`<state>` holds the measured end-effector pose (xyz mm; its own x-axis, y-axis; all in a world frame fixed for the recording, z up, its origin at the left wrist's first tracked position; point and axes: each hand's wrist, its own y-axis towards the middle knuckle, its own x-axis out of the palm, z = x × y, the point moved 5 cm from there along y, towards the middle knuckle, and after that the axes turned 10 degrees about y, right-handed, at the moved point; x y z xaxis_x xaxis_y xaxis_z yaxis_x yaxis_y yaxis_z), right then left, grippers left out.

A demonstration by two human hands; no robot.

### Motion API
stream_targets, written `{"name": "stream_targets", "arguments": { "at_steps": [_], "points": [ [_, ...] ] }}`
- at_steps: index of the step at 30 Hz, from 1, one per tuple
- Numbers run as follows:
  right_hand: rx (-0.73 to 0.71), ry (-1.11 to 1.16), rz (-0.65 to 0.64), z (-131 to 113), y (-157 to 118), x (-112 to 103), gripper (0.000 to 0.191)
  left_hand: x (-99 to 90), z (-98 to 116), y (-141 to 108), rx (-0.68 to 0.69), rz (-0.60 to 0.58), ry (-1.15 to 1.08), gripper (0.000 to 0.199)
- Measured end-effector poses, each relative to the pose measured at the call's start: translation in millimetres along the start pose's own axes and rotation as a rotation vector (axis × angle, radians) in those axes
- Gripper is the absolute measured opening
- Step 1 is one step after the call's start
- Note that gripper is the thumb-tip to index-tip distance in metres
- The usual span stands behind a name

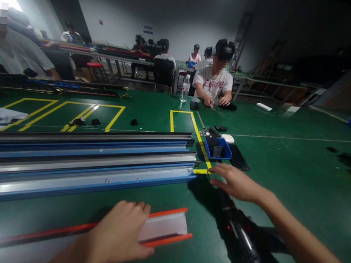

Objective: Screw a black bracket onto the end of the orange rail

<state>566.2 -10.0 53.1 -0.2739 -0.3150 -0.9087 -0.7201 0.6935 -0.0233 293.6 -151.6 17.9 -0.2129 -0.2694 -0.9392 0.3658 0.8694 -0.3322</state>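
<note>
Left grip (122, 230) is closed over the orange-edged channel (166, 226), which lies on the green surface (301, 181) beneath the palm, its end projecting just beyond; right grip (232, 182) is loosely open near the front of the black tool (244, 239), contact indeterminable.

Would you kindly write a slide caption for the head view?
Left hand grips an orange-edged channel; open right hand near a black tool.
</note>
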Motion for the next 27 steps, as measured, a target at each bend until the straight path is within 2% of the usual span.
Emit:
{"name": "stream_targets", "arguments": {
  "at_steps": [2,4,6,9,14,27],
  "points": [
    [0.158,-0.142,0.098,39,12,-23,0.032,3.0,-8,-1,-0.015,-0.051,-0.026,0.064],
    [0.351,-0.306,0.137,75,25,-41,0.028,7.3,-15,0,-0.006,-0.098,-0.069,0.074],
    [0.401,-0.354,0.145,97,40,-50,0.028,11.6,-20,2,0.017,-0.134,-0.125,0.082],
    [0.416,-0.401,0.119,114,62,-52,0.029,16.5,-24,5,0.068,-0.178,-0.208,0.094],
    [0.413,-0.495,0.082,120,80,-42,0.027,17.1,-26,7,0.098,-0.208,-0.26,0.101],
    [0.395,-0.615,0.118,107,79,-25,0.031,21.4,-27,9,0.132,-0.18,-0.256,0.101]
  ]
}}
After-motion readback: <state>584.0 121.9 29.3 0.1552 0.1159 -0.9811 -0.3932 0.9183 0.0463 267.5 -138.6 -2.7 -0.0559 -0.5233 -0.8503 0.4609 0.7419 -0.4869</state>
